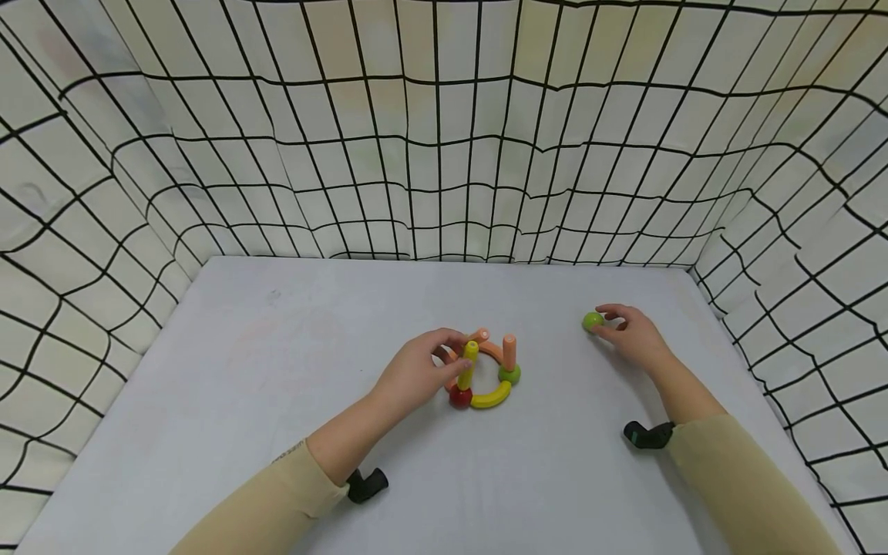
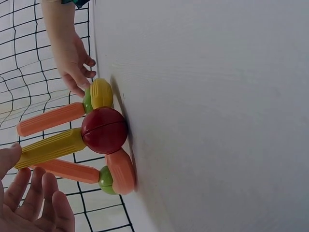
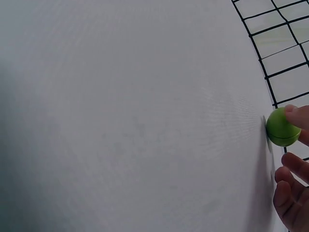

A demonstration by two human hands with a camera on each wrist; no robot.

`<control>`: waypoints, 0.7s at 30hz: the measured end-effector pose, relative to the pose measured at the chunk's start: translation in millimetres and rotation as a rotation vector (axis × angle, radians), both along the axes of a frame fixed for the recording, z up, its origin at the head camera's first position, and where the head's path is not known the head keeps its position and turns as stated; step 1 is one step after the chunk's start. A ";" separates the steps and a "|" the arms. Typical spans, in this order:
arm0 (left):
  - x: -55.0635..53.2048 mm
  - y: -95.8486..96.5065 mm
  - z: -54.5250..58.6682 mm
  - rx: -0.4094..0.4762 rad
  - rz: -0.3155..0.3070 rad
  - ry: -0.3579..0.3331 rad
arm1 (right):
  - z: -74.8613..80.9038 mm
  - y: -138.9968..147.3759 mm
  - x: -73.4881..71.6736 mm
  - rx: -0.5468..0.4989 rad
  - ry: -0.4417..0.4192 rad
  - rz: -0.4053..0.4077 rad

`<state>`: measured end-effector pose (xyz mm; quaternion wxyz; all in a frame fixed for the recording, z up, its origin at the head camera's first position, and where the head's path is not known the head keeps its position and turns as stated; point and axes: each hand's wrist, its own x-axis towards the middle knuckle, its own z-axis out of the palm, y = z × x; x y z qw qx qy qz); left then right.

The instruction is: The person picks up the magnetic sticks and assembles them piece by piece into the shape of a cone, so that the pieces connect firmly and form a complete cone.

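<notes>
A ring of toy building pieces stands on the table, with a red ball, a curved yellow piece, a green ball and curved orange pieces joined together. Several rods rise from it: a yellow rod out of the red ball, and orange ones, such as the orange rod on the green ball. My left hand pinches the yellow rod near its top between thumb and fingers. Off to the right, my right hand holds a loose green ball between thumb and finger, at the tabletop.
A white table spreads under both hands. White walls covered by black netting enclose its back and sides. Dark wrist-camera mounts stick out beside the left sleeve and the right sleeve.
</notes>
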<state>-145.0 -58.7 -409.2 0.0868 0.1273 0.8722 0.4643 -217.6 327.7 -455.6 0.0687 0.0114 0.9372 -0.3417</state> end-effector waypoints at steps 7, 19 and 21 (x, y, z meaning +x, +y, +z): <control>0.4 0.6 1.3 -0.003 -0.002 -0.008 | -1.2 -2.0 0.1 0.031 0.007 -0.006; 0.9 0.6 0.4 -0.006 0.004 -0.002 | -0.9 -7.2 2.7 0.043 0.036 -0.005; 1.1 0.5 0.3 -0.003 0.004 -0.002 | 0.8 -9.9 3.5 0.043 0.041 -0.002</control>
